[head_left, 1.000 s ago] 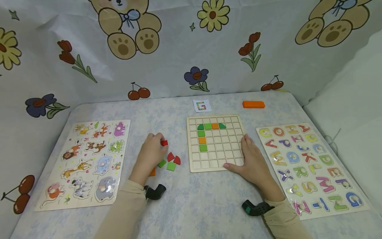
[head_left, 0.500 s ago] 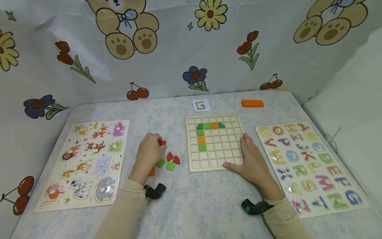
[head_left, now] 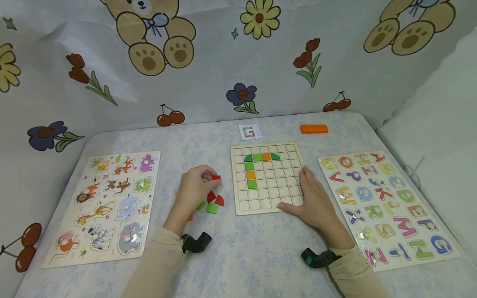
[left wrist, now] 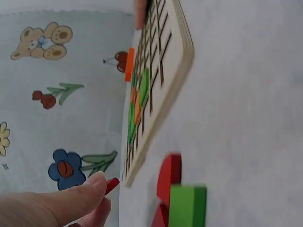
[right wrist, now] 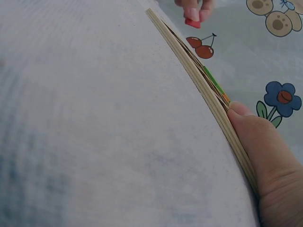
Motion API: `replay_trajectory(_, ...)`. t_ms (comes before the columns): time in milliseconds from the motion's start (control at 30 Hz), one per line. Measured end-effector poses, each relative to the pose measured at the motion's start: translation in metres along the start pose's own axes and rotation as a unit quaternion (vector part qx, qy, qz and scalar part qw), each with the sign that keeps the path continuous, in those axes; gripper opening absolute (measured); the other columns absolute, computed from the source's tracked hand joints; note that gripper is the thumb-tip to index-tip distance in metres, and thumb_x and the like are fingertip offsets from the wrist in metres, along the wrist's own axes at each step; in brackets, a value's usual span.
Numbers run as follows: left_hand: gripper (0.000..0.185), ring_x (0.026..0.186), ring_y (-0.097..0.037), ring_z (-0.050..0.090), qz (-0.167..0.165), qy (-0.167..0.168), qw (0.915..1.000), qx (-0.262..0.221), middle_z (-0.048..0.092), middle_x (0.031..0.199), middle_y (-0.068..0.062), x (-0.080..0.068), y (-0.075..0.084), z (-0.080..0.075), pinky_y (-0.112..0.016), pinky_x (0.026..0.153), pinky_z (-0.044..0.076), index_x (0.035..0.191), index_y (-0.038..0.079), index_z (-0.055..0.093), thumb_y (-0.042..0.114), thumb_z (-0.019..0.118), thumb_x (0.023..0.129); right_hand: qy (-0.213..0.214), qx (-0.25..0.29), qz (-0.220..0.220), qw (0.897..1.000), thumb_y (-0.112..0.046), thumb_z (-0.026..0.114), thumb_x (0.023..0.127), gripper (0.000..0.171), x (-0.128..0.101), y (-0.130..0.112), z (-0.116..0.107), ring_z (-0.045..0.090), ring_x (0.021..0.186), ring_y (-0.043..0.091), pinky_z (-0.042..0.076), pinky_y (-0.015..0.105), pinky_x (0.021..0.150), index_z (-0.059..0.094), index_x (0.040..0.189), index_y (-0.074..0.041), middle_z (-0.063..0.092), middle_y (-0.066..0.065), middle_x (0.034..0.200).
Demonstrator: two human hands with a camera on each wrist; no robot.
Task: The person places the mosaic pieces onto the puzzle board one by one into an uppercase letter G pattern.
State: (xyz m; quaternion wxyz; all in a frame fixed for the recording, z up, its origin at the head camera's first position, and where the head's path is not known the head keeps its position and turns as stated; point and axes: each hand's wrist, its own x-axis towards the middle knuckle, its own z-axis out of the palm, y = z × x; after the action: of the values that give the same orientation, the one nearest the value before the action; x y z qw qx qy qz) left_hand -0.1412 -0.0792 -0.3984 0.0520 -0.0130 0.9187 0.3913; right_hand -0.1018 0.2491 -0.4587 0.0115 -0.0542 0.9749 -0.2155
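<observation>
A small red block (head_left: pixel 216 177) is pinched between the thumb and fingers of my left hand (head_left: pixel 194 187), left of the wooden grid board (head_left: pixel 275 198). In the left wrist view the red block (left wrist: pixel 111 186) pokes out past the fingertips. My right hand (head_left: pixel 316 203) rests along the board's right and lower right edge, fingers straight and thumb on the near rim. Green and orange pieces (head_left: pixel 251 174) sit in the board's upper left squares. Below my left hand lie two red wedges (head_left: pixel 219 200), green squares (head_left: pixel 211 208) and an orange piece partly hidden by the wrist.
A card with a coloured letter G (head_left: pixel 250 132) lies behind the board, with an orange bar (head_left: pixel 314 129) to its right. An animal puzzle (head_left: pixel 108 203) is at the left and an alphabet puzzle (head_left: pixel 387 207) at the right.
My left hand has moved right with the red block, towards the board. The right hand stays on the board's edge.
</observation>
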Motion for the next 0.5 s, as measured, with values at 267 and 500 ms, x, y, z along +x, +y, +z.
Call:
replay_trajectory(267, 0.015, 0.072, -0.013, 0.061, 0.028, -0.078, 0.9935, -0.078, 0.067, 0.082, 0.005, -0.014, 0.025, 0.037, -0.030, 0.064, 0.049, 0.091, 0.022, 0.070, 0.024, 0.082, 0.082, 0.002, -0.001, 0.000, 1.000, -0.074, 0.071, 0.072, 0.131, 0.000, 0.000, -0.001, 0.012, 0.153, 0.042, 0.018, 0.060, 0.119, 0.009, 0.157, 0.003, 0.004, 0.019, 0.166)
replay_trajectory(500, 0.014, 0.072, -0.008, 0.062, 0.072, -0.072, 0.9926, -0.066, 0.067, 0.077, 0.008, -0.017, 0.027, 0.067, -0.027, 0.068, 0.051, 0.089, 0.019, 0.070, 0.024, 0.082, 0.082, -0.003, 0.001, 0.002, 1.000, -0.075, 0.070, 0.072, 0.131, 0.000, -0.001, -0.001, 0.012, 0.153, 0.042, 0.018, 0.061, 0.119, 0.009, 0.157, 0.003, 0.003, 0.018, 0.167)
